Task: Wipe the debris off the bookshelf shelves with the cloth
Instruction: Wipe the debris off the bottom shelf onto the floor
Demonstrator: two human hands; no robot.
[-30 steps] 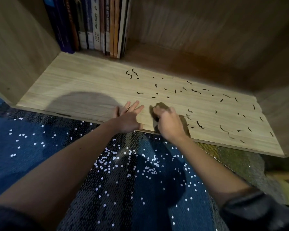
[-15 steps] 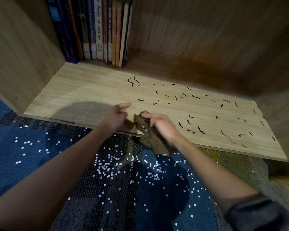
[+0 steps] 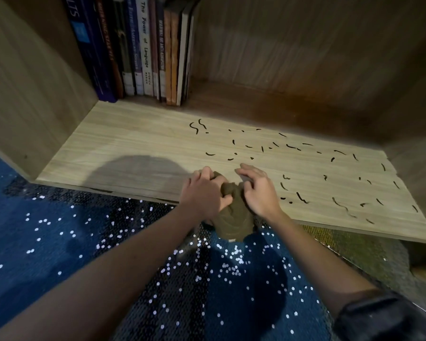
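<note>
- Left grip [image 3: 204,193] and right grip [image 3: 260,190] both pinch the bunched cloth [image 3: 234,217] at the shelf [image 3: 133,143] front edge.
- Its upper end is hidden beneath them.
- Both palms face down.

L hand [image 3: 203,193] now grips cloth [image 3: 234,217] w/ R hand [image 3: 261,190].

On my feed the top of the cloth [image 3: 234,217] is covered by 2 hands: the left hand [image 3: 203,193] and the right hand [image 3: 258,190] grip it, and the left fingertips are buried in its folds. The books [image 3: 143,50] are cut off by the top edge, and most spine titles are too blurred to read. The near right corner of the shelf [image 3: 123,143] seems to run out of frame.
</note>
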